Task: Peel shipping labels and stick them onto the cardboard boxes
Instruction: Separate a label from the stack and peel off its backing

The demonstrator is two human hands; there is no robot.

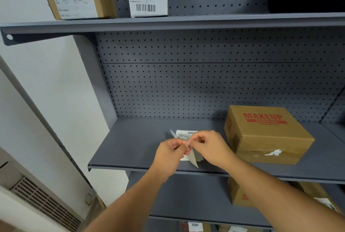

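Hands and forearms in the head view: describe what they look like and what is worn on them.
Both the left hand and the right hand are bare, with no gloves, rings or watch visible. The forearms are bare too; no sleeve shows anywhere in frame. The fingers are short-nailed as far as the blur allows; no markings are visible.

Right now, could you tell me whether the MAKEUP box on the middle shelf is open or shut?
Shut. The MAKEUP box sits upright on the shelf with its top flat and closed; tape with a torn white scrap runs along its front.
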